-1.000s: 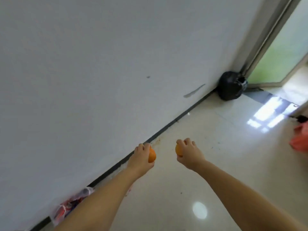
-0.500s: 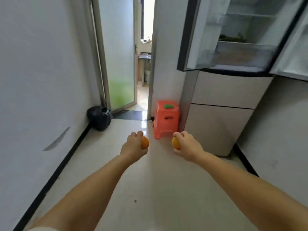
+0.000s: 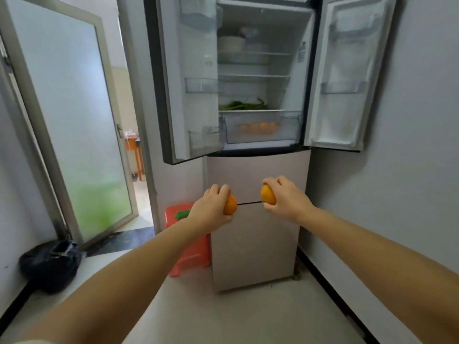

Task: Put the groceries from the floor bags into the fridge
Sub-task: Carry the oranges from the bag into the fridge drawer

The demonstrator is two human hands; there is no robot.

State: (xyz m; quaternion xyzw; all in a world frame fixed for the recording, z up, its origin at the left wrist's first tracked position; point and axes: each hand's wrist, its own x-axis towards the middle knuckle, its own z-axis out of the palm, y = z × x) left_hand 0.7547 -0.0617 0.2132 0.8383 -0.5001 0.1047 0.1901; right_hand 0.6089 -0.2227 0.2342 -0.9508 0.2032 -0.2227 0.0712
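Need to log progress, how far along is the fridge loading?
Done: fridge doors open, oranges in the crisper drawer, greens shelved above. In hand: left hand and right hand each grip an orange. Left: placing both; the floor bags are out of view.

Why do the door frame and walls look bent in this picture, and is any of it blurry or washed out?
Head view: the wide-angle lens bows the door frame and the walls towards the edges. Head view: daylight through the frosted door washes it pale. Head view: the oranges in the fridge drawer look hazy behind its clear front, while the left hand and right hand are fairly sharp.
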